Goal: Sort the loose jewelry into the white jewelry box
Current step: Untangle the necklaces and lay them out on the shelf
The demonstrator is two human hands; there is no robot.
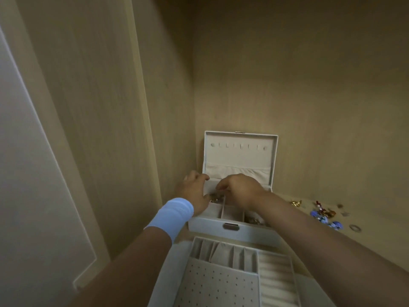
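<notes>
My left grip (194, 191) rests against the left wall of the white jewelry box (208, 224), fingers loosely bent and holding nothing. I judge it is there to steady the box while the other hand works. My right grip (239, 191) reaches down into the back-left compartment, fingertips drawn together over a small tangle of gold jewelry (213, 198). I cannot tell whether it pinches the tangle or only touches it. The lid (240, 156) stands upright against the back panel, showing a row of small hooks and a gathered fabric pocket. The lining looks soft and velvety, with thin straight dividers. The lift-out tray (223, 282), dotted with earring holes and padded ring rolls, lies in front, I'd say to open up the compartments below. Loose jewelry (323, 213), glossy blue, red and gold, lies on the shelf right of the box.
</notes>
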